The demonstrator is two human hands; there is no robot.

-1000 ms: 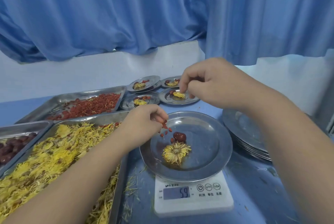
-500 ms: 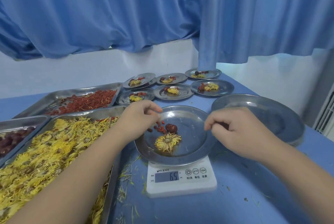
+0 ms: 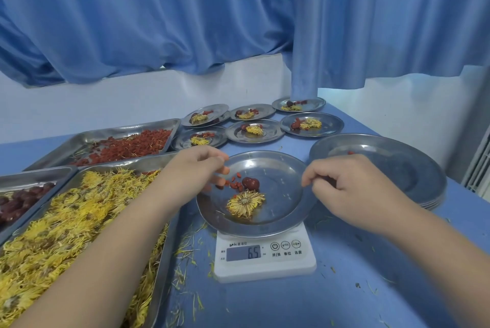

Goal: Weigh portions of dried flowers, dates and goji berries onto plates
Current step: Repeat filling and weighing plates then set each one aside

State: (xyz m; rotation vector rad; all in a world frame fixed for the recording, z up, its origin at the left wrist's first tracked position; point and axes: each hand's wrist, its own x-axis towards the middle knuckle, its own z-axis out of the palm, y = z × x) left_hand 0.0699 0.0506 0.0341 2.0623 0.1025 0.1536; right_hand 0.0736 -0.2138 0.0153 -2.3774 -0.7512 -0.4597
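**Portion takes shape on the scale**

A blue counter (image 3: 344,288) strewn with yellow petal scraps carries three shallow steel trays along its left edge. The nearest tray (image 3: 159,261) is heaped with shaggy yellow dried flowers, a second tray (image 3: 79,142) behind it holds wrinkled red goji berries, and a third tray (image 3: 31,176) holds dark, glossy dates.

A stack of round steel plates (image 3: 397,176) sits by the right edge, and six filled plates (image 3: 254,130) line the far edge. Near the front edge, a dished steel plate (image 3: 281,195) rests on a white scale (image 3: 265,256) whose display shows 6 and 5.

On the plate lie one spiky flower (image 3: 245,203), one date (image 3: 250,183) and scattered berries (image 3: 234,184).

The left hand (image 3: 196,168) bends its fingertips over the berries. The right hand (image 3: 350,187) is curled at the plate's right rim. Whether either hand grasps anything cannot be told.
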